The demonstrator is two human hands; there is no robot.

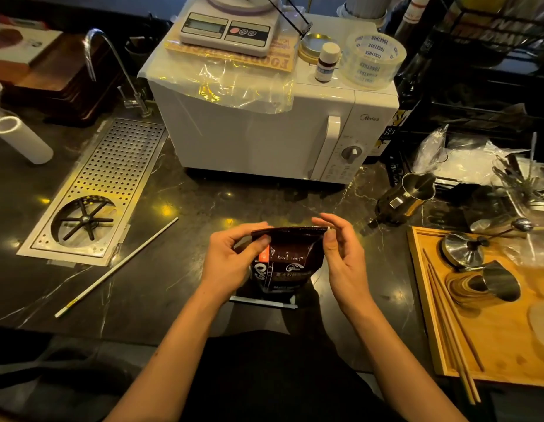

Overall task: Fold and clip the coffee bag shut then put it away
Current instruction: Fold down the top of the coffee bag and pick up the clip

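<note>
A dark brown coffee bag (287,266) with white print and an orange label stands upright on the black counter, near its front edge. My left hand (231,257) pinches the bag's top left corner between thumb and fingers. My right hand (340,254) pinches the top right corner, its other fingers spread. The top edge of the bag is stretched flat between the two hands. A long white clip bar (264,301) lies on the counter just in front of the bag's base, partly hidden by it.
A white microwave (264,132) stands behind, with a scale (226,28) and tape roll (372,60) on top. A perforated steel rinser tray (97,190) and a white stick (117,268) lie left. A wooden tray (489,336) with metal tools and a steel pitcher (406,197) sit right.
</note>
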